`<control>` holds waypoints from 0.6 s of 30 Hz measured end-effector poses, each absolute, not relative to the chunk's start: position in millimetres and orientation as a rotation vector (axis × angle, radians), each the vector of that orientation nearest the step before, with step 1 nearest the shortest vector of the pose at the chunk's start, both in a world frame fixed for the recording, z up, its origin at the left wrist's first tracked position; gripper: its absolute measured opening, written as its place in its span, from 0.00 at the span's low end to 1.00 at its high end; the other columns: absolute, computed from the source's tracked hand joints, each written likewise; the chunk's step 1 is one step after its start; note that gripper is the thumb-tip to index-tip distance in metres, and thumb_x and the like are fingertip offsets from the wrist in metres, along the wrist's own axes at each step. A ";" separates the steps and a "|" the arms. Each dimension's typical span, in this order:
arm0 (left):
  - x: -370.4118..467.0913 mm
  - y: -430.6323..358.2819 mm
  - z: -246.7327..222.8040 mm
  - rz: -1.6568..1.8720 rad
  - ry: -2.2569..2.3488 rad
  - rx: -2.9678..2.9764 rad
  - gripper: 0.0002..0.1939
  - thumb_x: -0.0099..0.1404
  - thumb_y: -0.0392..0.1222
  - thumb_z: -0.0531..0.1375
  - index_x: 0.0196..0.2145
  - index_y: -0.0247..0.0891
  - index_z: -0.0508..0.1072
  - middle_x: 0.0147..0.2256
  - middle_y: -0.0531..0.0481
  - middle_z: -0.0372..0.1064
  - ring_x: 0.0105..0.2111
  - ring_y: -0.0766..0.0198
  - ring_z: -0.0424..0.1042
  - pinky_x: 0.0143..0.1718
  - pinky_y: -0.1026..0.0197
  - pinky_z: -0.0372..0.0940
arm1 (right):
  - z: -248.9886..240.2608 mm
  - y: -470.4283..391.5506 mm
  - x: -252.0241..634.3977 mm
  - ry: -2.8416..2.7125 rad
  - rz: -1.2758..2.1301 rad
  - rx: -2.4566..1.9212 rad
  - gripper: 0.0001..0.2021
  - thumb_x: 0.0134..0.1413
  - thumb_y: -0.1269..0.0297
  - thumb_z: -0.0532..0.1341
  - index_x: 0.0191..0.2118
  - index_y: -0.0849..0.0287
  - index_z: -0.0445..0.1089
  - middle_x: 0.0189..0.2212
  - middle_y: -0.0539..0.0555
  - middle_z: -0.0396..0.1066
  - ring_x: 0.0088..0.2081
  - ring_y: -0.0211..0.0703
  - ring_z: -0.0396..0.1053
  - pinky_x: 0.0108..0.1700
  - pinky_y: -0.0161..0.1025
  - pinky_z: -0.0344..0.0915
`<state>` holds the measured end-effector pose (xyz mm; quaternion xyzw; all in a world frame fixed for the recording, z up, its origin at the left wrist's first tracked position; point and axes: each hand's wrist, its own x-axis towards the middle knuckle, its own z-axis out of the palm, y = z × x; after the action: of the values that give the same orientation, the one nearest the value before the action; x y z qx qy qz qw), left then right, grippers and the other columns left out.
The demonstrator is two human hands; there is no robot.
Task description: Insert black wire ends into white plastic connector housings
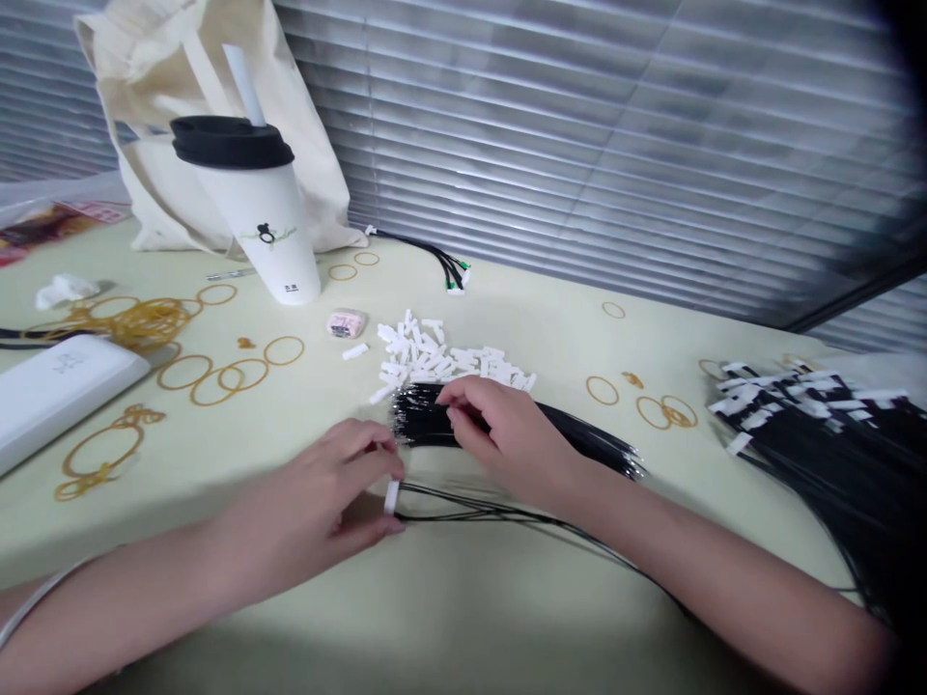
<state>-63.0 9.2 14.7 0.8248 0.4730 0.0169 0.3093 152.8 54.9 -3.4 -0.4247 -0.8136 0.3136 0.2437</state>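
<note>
Fingers of my left hand: pinched around one white connector, thumb at its near end, forefinger at its far end. Several thin black wires, running from that connector rightward and passing beneath my right forearm.

Fingers of my right hand: curled, thumb and forefinger slightly parted, over a bundle of black wires with bright tips; whether they grip a strand, I cannot tell.

Just beyond my right fingers: one heap of loose white connectors, on a pale green surface. Past the left fingers: one small pink block.

Left of both hands: scattered yellow rubber bands; one white slab-shaped device.

Farther beyond the left fingers: one white cup, black lid, straw; behind it, one cream cloth bag.

Well right of my right fingers: one large pile of black wires, white connectors at their ends.

Farthest from my fingers: window blinds.
</note>
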 end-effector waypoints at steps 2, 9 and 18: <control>-63.5 9.0 12.3 0.059 1.243 2.157 0.10 0.61 0.43 0.56 0.41 0.40 0.67 0.45 0.47 0.62 0.46 0.59 0.63 0.46 0.59 0.61 | -1.4 54.1 153.1 -2.221 0.887 -1.144 0.08 0.56 0.71 0.51 0.38 0.61 0.66 0.33 0.50 0.69 0.34 0.33 0.63 0.37 0.31 0.58; -63.3 16.1 12.1 0.295 1.247 1.391 0.05 0.60 0.41 0.57 0.33 0.37 0.67 0.28 0.54 0.67 0.29 0.69 0.66 0.31 0.67 0.62 | 17.1 43.3 151.1 -2.266 1.060 -1.137 0.08 0.55 0.68 0.53 0.27 0.61 0.66 0.25 0.47 0.66 0.27 0.30 0.60 0.30 0.30 0.55; -58.5 19.0 12.2 0.361 1.153 0.893 0.07 0.56 0.35 0.63 0.32 0.35 0.67 0.24 0.56 0.71 0.26 0.70 0.70 0.30 0.67 0.67 | 23.8 29.8 155.4 -2.217 1.347 -1.279 0.13 0.58 0.62 0.50 0.25 0.59 0.62 0.21 0.45 0.61 0.23 0.30 0.54 0.22 0.31 0.50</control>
<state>-58.5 19.0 12.2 0.4056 0.5238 0.1642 0.7309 155.4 29.8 23.8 -0.4389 -0.7605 0.4622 0.1241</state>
